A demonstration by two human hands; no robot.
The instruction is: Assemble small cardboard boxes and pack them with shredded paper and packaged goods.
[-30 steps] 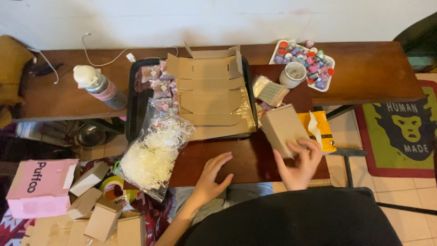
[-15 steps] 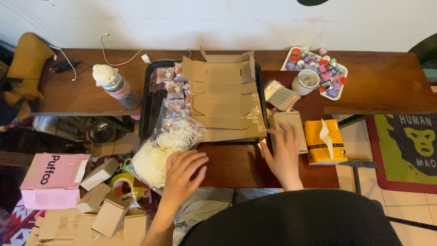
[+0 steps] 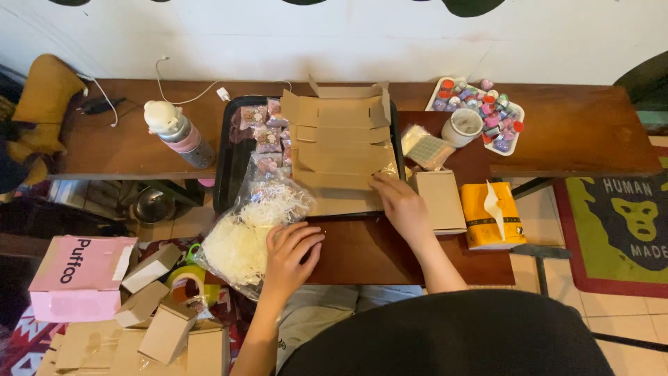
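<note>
While the wooden table [image 3: 570, 132] stays put, open left hand [image 3: 289, 254] rests on shredded-paper bag [image 3: 243, 233]; open right hand [image 3: 402, 209] has shifted onto flat cardboard [image 3: 337, 150].

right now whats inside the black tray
The black tray holds a stack of flat, unfolded cardboard boxes and, along its left side, small clear packets of pinkish items. The cardboard covers most of the tray, so anything beneath cannot be seen.

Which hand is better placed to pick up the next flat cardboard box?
Probably the right hand: its fingers already rest on the flat cardboard stack. The left hand lies by the bag of shredded paper.
</note>
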